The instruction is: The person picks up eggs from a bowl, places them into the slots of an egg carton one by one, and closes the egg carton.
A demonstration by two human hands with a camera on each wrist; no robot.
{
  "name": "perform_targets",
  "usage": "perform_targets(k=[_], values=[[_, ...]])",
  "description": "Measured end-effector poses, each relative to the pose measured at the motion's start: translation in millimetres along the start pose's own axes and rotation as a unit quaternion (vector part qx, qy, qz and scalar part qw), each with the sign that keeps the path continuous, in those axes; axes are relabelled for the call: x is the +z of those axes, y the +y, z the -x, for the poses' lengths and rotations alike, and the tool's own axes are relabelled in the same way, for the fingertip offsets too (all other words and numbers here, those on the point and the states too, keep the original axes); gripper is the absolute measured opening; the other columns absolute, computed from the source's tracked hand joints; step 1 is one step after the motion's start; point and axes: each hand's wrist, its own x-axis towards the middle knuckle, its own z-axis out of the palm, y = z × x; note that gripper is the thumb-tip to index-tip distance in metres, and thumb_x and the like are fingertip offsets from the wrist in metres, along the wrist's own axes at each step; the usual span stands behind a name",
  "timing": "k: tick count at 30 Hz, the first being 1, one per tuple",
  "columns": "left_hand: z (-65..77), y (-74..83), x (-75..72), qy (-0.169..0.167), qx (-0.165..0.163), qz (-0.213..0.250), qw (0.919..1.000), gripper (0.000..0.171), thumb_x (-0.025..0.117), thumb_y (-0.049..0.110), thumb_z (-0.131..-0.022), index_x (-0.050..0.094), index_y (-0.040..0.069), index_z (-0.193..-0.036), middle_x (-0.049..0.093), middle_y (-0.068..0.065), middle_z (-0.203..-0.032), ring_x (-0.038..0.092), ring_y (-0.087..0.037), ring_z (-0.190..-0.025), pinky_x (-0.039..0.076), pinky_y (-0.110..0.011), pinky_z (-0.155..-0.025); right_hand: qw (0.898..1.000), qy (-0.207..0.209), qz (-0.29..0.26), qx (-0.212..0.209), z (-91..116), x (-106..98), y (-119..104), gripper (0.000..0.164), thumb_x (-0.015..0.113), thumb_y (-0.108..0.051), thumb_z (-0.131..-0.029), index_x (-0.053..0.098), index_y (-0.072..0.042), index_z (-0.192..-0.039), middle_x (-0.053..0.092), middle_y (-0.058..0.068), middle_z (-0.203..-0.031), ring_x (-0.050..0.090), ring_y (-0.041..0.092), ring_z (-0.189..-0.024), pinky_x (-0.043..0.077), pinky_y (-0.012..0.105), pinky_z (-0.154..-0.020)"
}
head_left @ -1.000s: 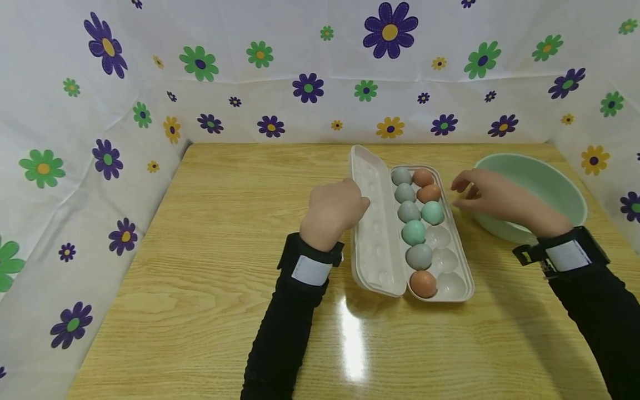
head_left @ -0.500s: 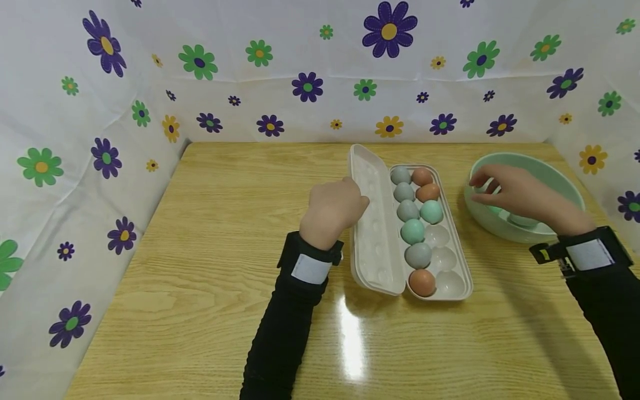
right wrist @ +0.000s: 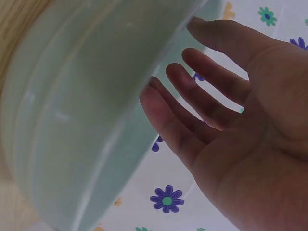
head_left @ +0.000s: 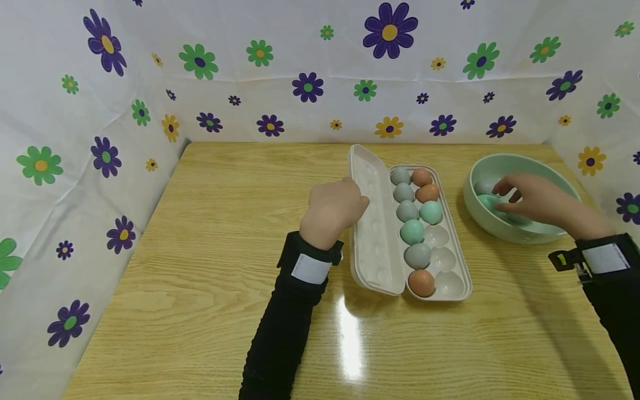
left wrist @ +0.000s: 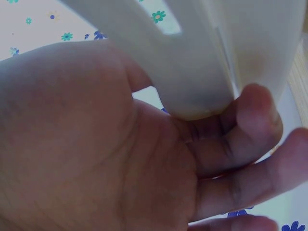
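Observation:
A pale egg carton [head_left: 462, 261] lies unfolded on the table, with grey, green and brown eggs in its cups; three cups along its near right side hold no egg. My left hand [head_left: 334, 211] grips the raised lid [head_left: 375, 244] at its left edge, and in the left wrist view the fingers curl round that edge [left wrist: 192, 91]. Over the light green bowl [head_left: 520, 230] hovers my right hand [head_left: 537, 200], fingers loosely bent and holding nothing. Inside the bowl I see a grey egg [head_left: 484, 187] and a green egg [head_left: 489, 203]; the hand covers part of the contents.
The wooden table [head_left: 215, 266] stretches left and in front of the carton. A white cloth with printed flowers [head_left: 280, 72] hangs at the back and both sides. The bowl stands at the back right, a short gap from the carton.
My right hand has moved right, from beside the carton to over the bowl, bringing eggs inside it into view. The left hand stays on the lid.

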Motion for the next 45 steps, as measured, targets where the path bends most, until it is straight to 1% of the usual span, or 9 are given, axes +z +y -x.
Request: perform_targets(k=[5, 10, 14, 18, 21, 27, 29, 36, 45], values=[[-0.7, 0.1, 0.2, 0.003, 0.001, -0.002, 1.0, 0.044, 0.036, 0.04, -0.098, 0.051, 0.002, -0.113, 0.058, -0.003, -0.076, 0.055, -0.016, -0.066, 0.043, -0.031, -0.059, 1.0, -0.005, 0.009, 0.017, 2, 3, 9, 0.037, 0.068, -0.017, -0.081, 0.056, 0.002, -0.11, 0.058, 0.02, -0.105, 0.054, 0.033, -0.095, 0.045, 0.052, -0.08], [-0.8, 0.5, 1.1, 0.002, 0.0, -0.004, 1.0, 0.044, 0.036, 0.041, -0.098, 0.051, 0.003, -0.113, 0.058, -0.003, -0.078, 0.055, -0.016, -0.068, 0.044, -0.031, -0.061, 0.999, -0.006, 0.019, 0.034, 6, 5, 16, 0.037, 0.067, -0.015, -0.08, 0.054, 0.005, -0.109, 0.054, 0.026, -0.107, 0.05, 0.039, -0.098, 0.042, 0.056, -0.082], [-0.6, 0.3, 2.0, 0.005, 0.0, -0.002, 1.0, 0.043, 0.036, 0.04, -0.098, 0.052, 0.003, -0.111, 0.058, -0.003, -0.077, 0.055, -0.016, -0.067, 0.044, -0.031, -0.06, 0.997, -0.005, 0.045, 0.063, 9, 9, 26, 0.034, 0.065, -0.013, -0.081, 0.054, 0.007, -0.106, 0.053, 0.028, -0.104, 0.05, 0.04, -0.094, 0.042, 0.056, -0.081], [-1.0, 0.1, 2.4, 0.008, 0.002, -0.003, 1.0, 0.043, 0.036, 0.04, -0.098, 0.051, 0.002, -0.112, 0.057, -0.003, -0.076, 0.055, -0.016, -0.066, 0.043, -0.03, -0.059, 0.994, -0.018, 0.066, 0.089, 10, 17, 36, 0.029, 0.061, -0.011, -0.083, 0.055, 0.008, -0.104, 0.054, 0.028, -0.099, 0.05, 0.04, -0.091, 0.041, 0.057, -0.08], [-1.2, 0.2, 2.4, 0.006, 0.002, -0.005, 1.0, 0.044, 0.036, 0.041, -0.098, 0.051, 0.002, -0.114, 0.058, -0.003, -0.077, 0.055, -0.016, -0.067, 0.044, -0.031, -0.059, 0.993, -0.035, 0.074, 0.09, 11, 23, 39, 0.023, 0.056, -0.006, -0.085, 0.055, 0.007, -0.104, 0.055, 0.028, -0.097, 0.05, 0.04, -0.091, 0.04, 0.058, -0.082], [-1.5, 0.1, 2.1, 0.005, 0.0, -0.01, 0.9999, 0.049, 0.035, 0.041, -0.098, 0.048, 0.0, -0.121, 0.058, -0.003, -0.079, 0.055, -0.016, -0.069, 0.046, -0.032, -0.063, 0.993, -0.035, 0.072, 0.088, 10, 29, 38, 0.022, 0.052, -0.003, -0.087, 0.053, 0.008, -0.106, 0.054, 0.03, -0.097, 0.051, 0.042, -0.092, 0.04, 0.058, -0.082], [-1.3, 0.1, 2.0, 0.005, -0.001, -0.01, 0.9999, 0.05, 0.035, 0.041, -0.098, 0.047, 0.0, -0.123, 0.058, -0.003, -0.079, 0.055, -0.016, -0.069, 0.046, -0.032, -0.063, 0.993, -0.032, 0.07, 0.089, 10, 30, 37, 0.023, 0.053, -0.004, -0.086, 0.053, 0.008, -0.106, 0.054, 0.03, -0.097, 0.051, 0.042, -0.091, 0.04, 0.058, -0.082], [-1.1, -0.3, 2.7, 0.004, -0.001, -0.003, 1.0, 0.046, 0.036, 0.041, -0.098, 0.05, 0.001, -0.117, 0.058, -0.003, -0.079, 0.055, -0.016, -0.068, 0.045, -0.032, -0.06, 0.993, -0.031, 0.062, 0.098, 10, 30, 35, 0.028, 0.057, -0.005, -0.083, 0.052, 0.009, -0.107, 0.053, 0.031, -0.099, 0.05, 0.042, -0.091, 0.04, 0.058, -0.081], [-0.9, -0.5, 2.1, 0.01, 0.003, -0.007, 0.9999, 0.048, 0.036, 0.039, -0.098, 0.048, -0.001, -0.122, 0.059, -0.004, -0.08, 0.056, -0.017, -0.069, 0.046, -0.032, -0.06, 0.993, -0.025, 0.053, 0.106, 8, 31, 37, 0.035, 0.063, -0.01, -0.078, 0.053, 0.009, -0.106, 0.053, 0.027, -0.093, 0.05, 0.036, -0.083, 0.042, 0.054, -0.075]])
